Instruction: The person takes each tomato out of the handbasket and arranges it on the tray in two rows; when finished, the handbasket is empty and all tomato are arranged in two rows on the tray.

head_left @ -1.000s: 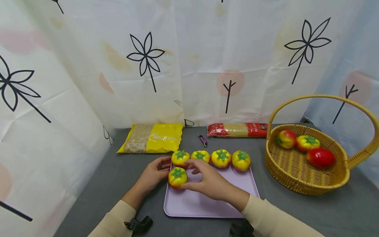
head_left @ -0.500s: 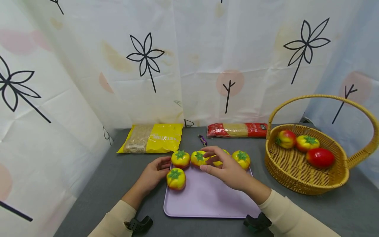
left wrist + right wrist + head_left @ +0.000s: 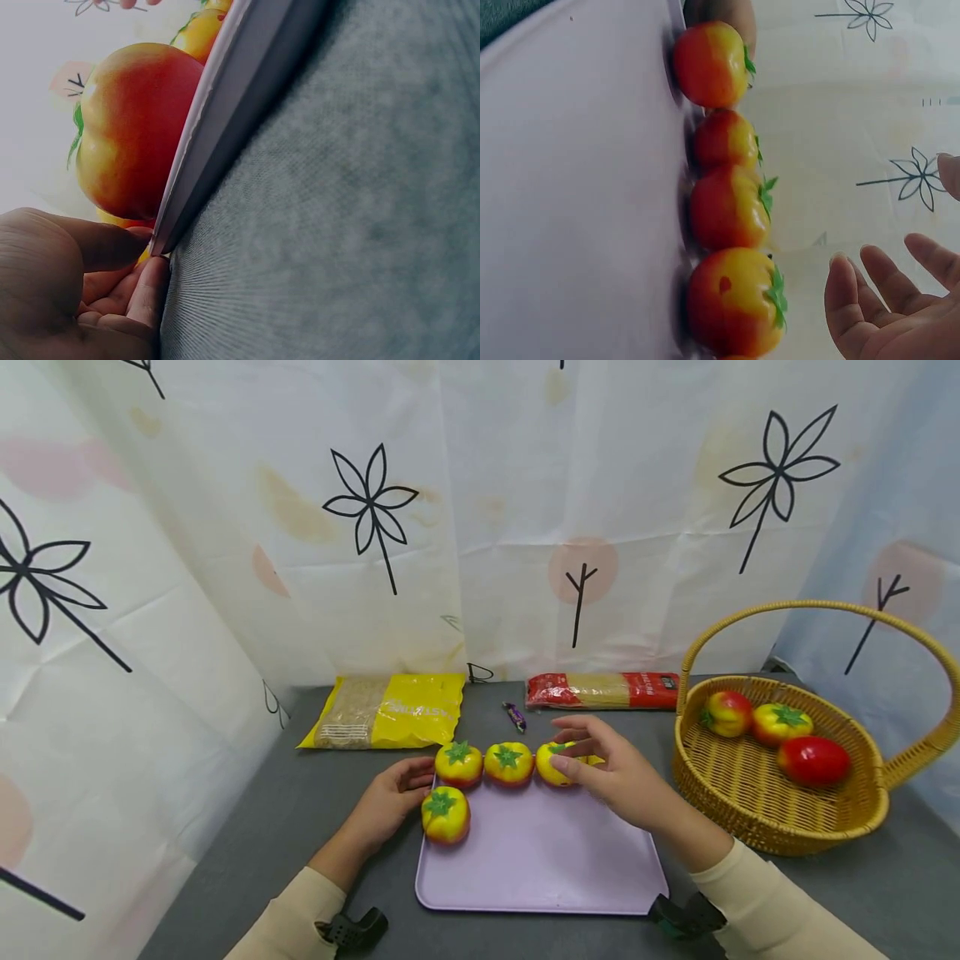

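Observation:
A lilac tray [image 3: 540, 860] holds yellow-and-red toy tomatoes with green leaf tops: a row along its far edge and one tomato [image 3: 446, 816] in front of the row's left end. At the tray's left edge my left hand [image 3: 386, 806] pinches the rim between thumb and fingers, as the left wrist view shows. My right hand [image 3: 626, 781] hovers above the row's right end, fingers spread and loosely bent, holding nothing. It hides the rightmost tomato and part of the third tomato [image 3: 553, 767] in the head view. Below the hand in the right wrist view, the nearest tomato [image 3: 731, 304] rests on the tray.
Right of the tray stands a wicker basket [image 3: 742, 822] with a tall handle, holding two yellow-red fruits and a red one [image 3: 813, 760]. Behind the tray lie a yellow bag [image 3: 416, 710], a small purple-wrapped sweet [image 3: 514, 717] and a red noodle packet [image 3: 600, 690].
My right hand has let go of the front-left tomato and moved right across the row. That tomato has settled slightly to the left. My left hand stays at the rim.

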The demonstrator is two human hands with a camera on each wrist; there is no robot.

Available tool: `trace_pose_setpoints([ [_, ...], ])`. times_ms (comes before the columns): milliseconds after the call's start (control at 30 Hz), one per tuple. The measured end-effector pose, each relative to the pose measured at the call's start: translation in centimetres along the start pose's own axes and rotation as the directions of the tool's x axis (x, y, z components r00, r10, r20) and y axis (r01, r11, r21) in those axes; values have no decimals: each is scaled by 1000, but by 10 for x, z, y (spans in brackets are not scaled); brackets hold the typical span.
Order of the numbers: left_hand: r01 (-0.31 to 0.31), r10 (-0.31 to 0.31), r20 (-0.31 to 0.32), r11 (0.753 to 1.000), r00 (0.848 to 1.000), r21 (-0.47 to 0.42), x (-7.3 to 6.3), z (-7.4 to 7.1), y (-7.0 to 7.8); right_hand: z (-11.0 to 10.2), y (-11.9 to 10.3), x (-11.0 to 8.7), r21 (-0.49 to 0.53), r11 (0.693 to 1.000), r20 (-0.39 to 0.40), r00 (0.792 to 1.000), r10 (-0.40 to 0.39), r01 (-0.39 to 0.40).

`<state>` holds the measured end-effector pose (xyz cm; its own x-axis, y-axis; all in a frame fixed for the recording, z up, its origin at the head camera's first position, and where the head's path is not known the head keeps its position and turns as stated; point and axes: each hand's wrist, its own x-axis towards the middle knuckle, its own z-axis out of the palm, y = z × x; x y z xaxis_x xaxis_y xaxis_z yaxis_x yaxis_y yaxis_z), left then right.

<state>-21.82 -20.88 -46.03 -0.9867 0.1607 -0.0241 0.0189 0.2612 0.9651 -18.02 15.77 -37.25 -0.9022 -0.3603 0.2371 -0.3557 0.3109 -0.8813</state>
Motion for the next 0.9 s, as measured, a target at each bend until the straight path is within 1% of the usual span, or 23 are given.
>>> trace_pose_setpoints([
  [267,-4,4,-1,1000,1000,5,-1,0,1,-32,-3,-5,-46,999,-84,996,9,-13],
  [467,-3,3,0,1000,1000,-2,-2,-1,2,-63,-10,-6,-39,999,-139,990,-29,24],
  [567,-12,12,7,1000,1000,1,-3,-1,1,-79,-12,-8,-39,999,-169,985,-37,30],
  [733,-11,11,0,1000,1000,4,-2,-1,0,-106,-10,-13,-57,998,-217,976,-30,18],
  [900,-9,9,-2,1000,1000,-4,0,0,-1,-131,-6,-15,-84,996,-238,971,-31,11],
])
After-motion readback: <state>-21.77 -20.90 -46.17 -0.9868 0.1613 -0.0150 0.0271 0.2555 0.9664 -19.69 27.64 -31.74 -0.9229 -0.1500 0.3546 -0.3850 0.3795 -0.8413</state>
